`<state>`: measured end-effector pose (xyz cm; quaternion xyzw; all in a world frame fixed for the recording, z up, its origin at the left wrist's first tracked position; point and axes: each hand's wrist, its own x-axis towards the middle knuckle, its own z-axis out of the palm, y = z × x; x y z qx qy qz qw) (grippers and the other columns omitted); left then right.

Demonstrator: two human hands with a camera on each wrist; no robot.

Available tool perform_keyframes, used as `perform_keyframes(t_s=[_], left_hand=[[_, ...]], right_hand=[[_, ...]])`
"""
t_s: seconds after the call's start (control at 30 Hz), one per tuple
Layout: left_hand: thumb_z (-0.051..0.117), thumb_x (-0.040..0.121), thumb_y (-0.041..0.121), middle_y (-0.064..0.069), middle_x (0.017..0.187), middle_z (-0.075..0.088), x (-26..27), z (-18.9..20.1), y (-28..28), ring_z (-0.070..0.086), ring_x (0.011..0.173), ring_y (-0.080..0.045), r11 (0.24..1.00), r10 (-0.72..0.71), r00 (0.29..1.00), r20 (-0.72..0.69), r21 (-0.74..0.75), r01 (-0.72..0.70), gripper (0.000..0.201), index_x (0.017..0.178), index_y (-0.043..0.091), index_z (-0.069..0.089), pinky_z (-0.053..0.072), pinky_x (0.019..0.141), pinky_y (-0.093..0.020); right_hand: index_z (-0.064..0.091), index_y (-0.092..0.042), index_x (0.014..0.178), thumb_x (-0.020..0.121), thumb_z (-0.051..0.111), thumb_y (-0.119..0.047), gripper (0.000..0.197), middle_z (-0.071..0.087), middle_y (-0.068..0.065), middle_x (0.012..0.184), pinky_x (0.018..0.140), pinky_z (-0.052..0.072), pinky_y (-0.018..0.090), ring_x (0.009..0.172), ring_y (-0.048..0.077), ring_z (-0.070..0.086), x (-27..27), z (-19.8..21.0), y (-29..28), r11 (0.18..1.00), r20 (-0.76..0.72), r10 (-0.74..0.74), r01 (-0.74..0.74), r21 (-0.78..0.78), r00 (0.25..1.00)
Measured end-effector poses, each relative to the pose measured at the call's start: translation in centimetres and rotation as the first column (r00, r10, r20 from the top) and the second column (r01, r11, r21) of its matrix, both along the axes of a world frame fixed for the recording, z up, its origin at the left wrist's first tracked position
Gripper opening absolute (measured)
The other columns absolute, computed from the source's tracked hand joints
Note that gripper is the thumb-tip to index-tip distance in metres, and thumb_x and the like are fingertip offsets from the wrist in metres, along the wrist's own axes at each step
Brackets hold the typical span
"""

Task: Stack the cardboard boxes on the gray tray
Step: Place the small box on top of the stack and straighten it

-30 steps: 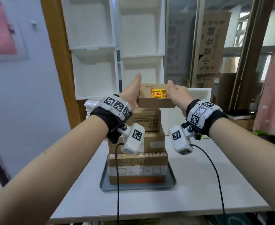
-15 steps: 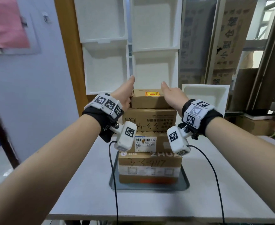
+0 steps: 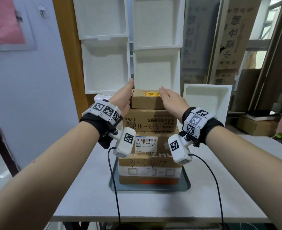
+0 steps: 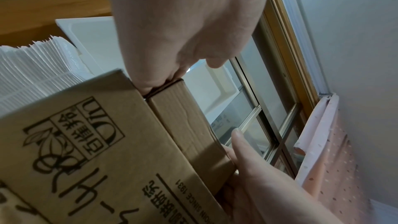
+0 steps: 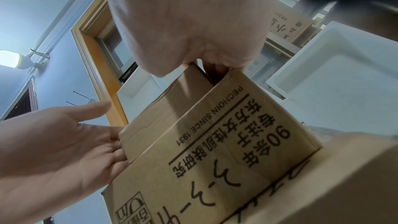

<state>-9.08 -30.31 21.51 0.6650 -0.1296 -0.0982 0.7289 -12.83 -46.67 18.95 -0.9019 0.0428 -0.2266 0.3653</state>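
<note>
Four cardboard boxes stand stacked on the gray tray (image 3: 186,184). The small top box (image 3: 146,102) (image 4: 187,125) (image 5: 159,113) carries a yellow and red label and rests on the printed second box (image 3: 151,122) (image 4: 86,142) (image 5: 215,142). My left hand (image 3: 125,97) (image 4: 155,81) (image 5: 64,134) presses straight fingers against the top box's left end, thumb raised. My right hand (image 3: 171,100) (image 5: 193,31) (image 4: 258,176) touches its right end, thumb stretched over the top edge near the label. The fingertips are hidden behind the box.
White foam trays (image 3: 103,63) lean on the wall just behind the stack, and another (image 3: 206,100) stands at the right. A pile of white sheets (image 4: 32,74) sits behind on the left. Cables hang from both wrists over the grey table (image 3: 87,196).
The small box has come down and settled on the second box. Both hands stayed at its ends, and the right hand moved in over its right top edge.
</note>
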Motion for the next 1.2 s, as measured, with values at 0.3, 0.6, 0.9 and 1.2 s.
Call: perform_keyframes(t_s=[0.3, 0.6, 0.9, 1.2], left_hand=[[0.033, 0.101, 0.047, -0.011, 0.105, 0.064, 0.1, -0.5, 0.0, 0.062, 0.094, -0.016, 0.999, 0.008, 0.999, -0.043, -0.042, -0.01, 0.046, 0.102, 0.006, 0.053, 0.046, 0.093, -0.03], [0.034, 0.097, 0.057, -0.011, 0.161, 0.008, 0.6, -0.4, 1.2, 0.012, 0.148, -0.021, 0.985, -0.011, 1.0, -0.001, -0.175, 0.01, 0.08, 0.154, 0.01, 0.003, 0.013, 0.12, -0.037], [0.028, 0.099, 0.055, -0.014, 0.16, 0.01, 1.4, -1.0, 3.3, 0.013, 0.148, -0.024, 0.971, -0.033, 0.999, 0.014, -0.237, 0.035, 0.078, 0.153, 0.004, 0.006, 0.012, 0.12, -0.038], [0.025, 0.096, 0.061, -0.013, 0.16, 0.01, 1.8, -1.0, 2.8, 0.013, 0.148, -0.023, 0.99, -0.104, 0.994, -0.017, -0.102, 0.102, 0.083, 0.153, 0.004, 0.006, 0.012, 0.12, -0.039]], right_hand=[[0.046, -0.012, 0.141, 0.103, 0.021, -0.054, 0.063, 0.054, 0.009, 0.142, 0.105, 0.036, 0.037, 0.131, 0.029, 0.047, 0.2, -0.2, 0.2, 1.0, -0.017, -0.005, 0.005, -0.008, 1.0], [0.037, -0.014, 0.15, 0.097, 0.018, -0.063, 0.074, 0.043, 0.007, 0.153, 0.116, 0.03, 0.045, 0.14, 0.028, 0.04, 0.4, 0.7, 0.1, 0.997, -0.012, -0.033, 0.034, 0.073, 0.999], [0.05, -0.011, 0.141, 0.099, 0.018, -0.061, 0.072, 0.055, 0.012, 0.139, 0.113, 0.034, 0.045, 0.13, 0.03, 0.049, -0.7, -0.1, -0.8, 0.968, 0.037, -0.059, 0.048, 0.247, 0.998], [0.061, -0.009, 0.115, 0.101, 0.019, -0.057, 0.065, 0.06, 0.007, 0.105, 0.104, 0.04, 0.04, 0.114, 0.029, 0.056, -0.9, -0.6, -0.4, 0.978, 0.035, -0.033, 0.025, 0.208, 0.999]])
